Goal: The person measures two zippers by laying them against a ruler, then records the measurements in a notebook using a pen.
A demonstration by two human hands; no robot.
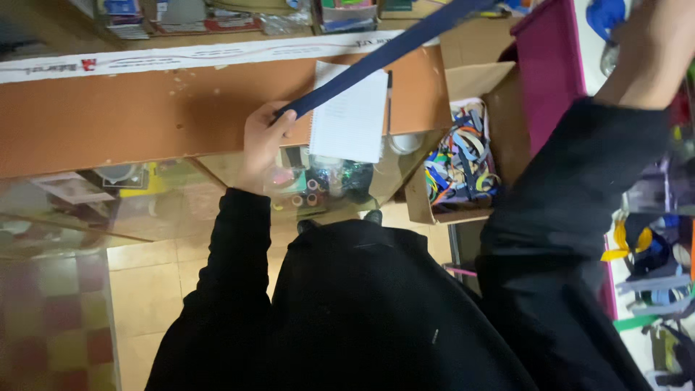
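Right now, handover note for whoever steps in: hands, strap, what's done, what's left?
Left hand: pinching one end of the flat navy-blue fabric strap against the brown wooden counter.
Right hand: raised at upper right; the strap runs taut toward it, grip itself out of frame.
Strap crosses above the white spiral notepad lying on the counter, dark pen along its right edge.
Cardboard box of mixed coloured ribbons sits right of the notepad.
Done: strap stretched out between the hands.
Left: strap not cut, folded or set down.
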